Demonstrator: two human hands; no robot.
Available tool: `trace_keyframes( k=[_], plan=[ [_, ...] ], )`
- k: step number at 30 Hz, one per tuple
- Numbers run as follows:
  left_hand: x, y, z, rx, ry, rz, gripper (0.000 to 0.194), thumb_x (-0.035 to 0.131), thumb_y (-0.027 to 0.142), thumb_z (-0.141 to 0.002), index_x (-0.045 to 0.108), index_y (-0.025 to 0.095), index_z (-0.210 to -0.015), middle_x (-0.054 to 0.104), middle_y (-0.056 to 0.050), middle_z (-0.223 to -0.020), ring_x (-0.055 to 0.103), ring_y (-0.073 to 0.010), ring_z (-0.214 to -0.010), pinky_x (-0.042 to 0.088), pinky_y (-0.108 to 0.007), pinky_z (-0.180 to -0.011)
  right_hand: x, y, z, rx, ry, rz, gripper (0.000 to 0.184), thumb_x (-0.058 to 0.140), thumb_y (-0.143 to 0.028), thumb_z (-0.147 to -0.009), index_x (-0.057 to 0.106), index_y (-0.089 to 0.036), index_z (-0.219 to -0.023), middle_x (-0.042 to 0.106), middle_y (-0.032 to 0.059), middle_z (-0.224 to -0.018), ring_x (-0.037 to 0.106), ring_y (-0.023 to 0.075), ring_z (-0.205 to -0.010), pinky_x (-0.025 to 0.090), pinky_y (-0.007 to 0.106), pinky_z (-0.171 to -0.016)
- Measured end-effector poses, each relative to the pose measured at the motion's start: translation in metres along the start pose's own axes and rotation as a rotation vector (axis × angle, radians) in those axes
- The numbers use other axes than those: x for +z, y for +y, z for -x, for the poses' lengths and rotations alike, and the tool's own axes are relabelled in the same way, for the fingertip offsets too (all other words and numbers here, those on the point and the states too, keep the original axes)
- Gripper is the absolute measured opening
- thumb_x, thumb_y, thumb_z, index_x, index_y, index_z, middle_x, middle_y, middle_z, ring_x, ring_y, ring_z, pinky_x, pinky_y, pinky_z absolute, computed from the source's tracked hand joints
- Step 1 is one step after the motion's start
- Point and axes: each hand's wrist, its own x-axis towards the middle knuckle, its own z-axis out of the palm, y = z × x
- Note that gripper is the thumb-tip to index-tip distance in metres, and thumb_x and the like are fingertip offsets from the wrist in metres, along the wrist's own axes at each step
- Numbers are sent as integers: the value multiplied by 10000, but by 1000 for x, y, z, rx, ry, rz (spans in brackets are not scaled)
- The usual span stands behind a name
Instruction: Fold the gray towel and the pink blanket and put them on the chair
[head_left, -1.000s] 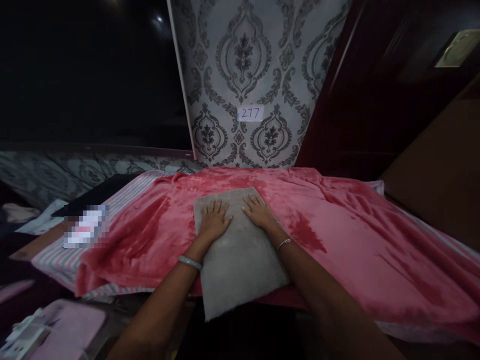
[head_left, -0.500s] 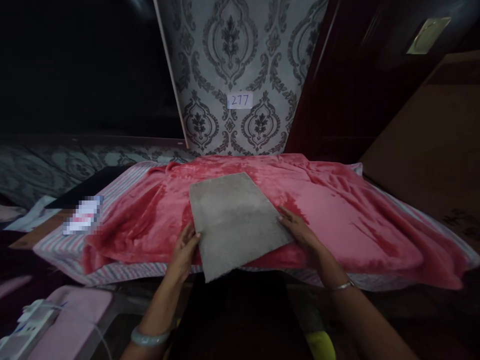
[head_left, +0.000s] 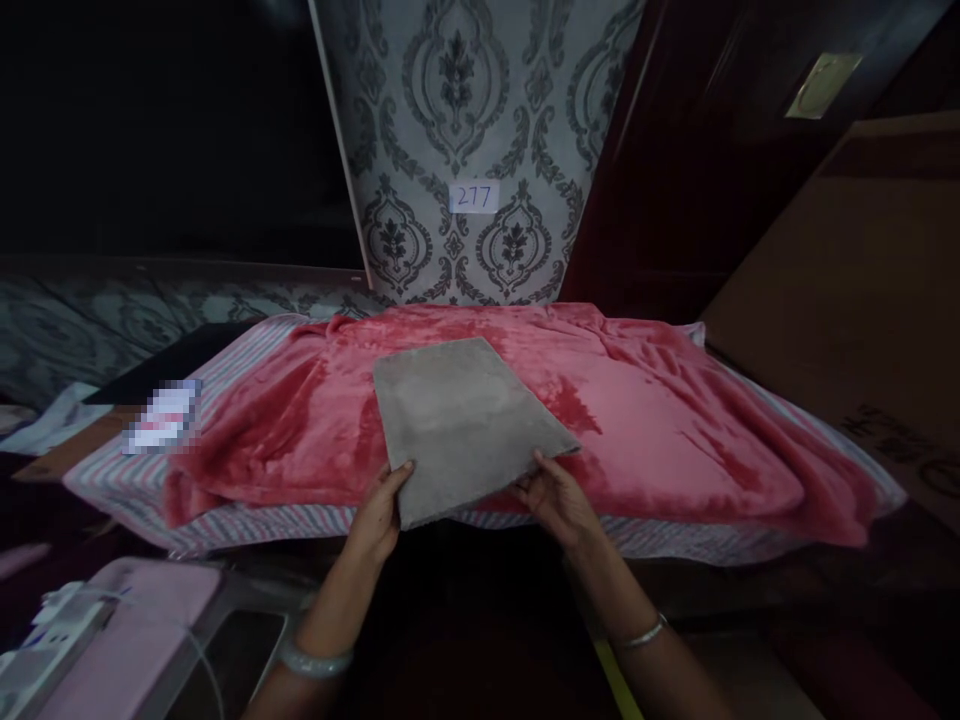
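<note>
A flat grey rectangular piece [head_left: 461, 420], with a soft-looking surface and slightly fuzzy edges, is held over the pink plush blanket [head_left: 660, 430]; its exact kind cannot be made out. My left hand [head_left: 382, 510] grips its lower left edge, thumb on top and fingers mostly hidden beneath. At the near edge, toward the right corner, my right hand [head_left: 555, 497] pinches it with the thumb above and fingers tucked under. The near side of the piece is tilted toward me. Under the blanket, a striped cloth [head_left: 120, 480] shows along the sides and front.
Patterned wallpaper with a paper label [head_left: 474, 197] reading 277 rises behind. A dark screen [head_left: 172, 130] stands at left and a cardboard box [head_left: 847, 270] at right. A white power strip [head_left: 52, 630] lies on a pink surface [head_left: 135, 640] at lower left.
My right hand has shifted from the right side of the grey piece to its near edge and closed on it. The near edge has risen slightly. My left hand keeps its hold.
</note>
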Motion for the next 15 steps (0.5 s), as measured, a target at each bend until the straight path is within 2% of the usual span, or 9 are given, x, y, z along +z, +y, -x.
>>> trace_keyframes(
  k=[5,8,12,15],
  plan=[
    [-5,-4,-3,-16,26,-25,278,719,181,-712,708,144,-988,774,-109,-1005,724,-283,-1042,581,-418,-971,21,18,-5,31,48,-39,487,787,-474,-684,626,-258,-1089,749,40,-1112,701,276,-1011,593,480,-876],
    [-9,-5,-6,-22,9,-21,340,730,199,-729,705,144,-1063,776,-110,-995,727,-288,-1034,586,-425,-955,39,31,-13,-7,99,-23,522,798,-493,-630,644,-248,-1064,739,44,-1156,668,305,-1111,578,501,-923],
    [-14,-6,-9,-27,-28,-14,344,740,214,-742,705,146,-1077,770,-114,-1030,713,-288,-1073,566,-422,-983,58,42,-21,-114,136,6,428,777,-422,-532,666,-291,-924,764,-19,-1039,651,314,-1143,503,507,-1062],
    [-18,-4,-14,-52,-83,55,307,691,279,-788,697,163,-1073,761,-110,-1071,692,-283,-1123,533,-431,-1029,61,31,-19,-144,127,8,368,762,-391,-518,660,-302,-860,765,-35,-992,664,322,-1112,508,508,-1056]
  ],
)
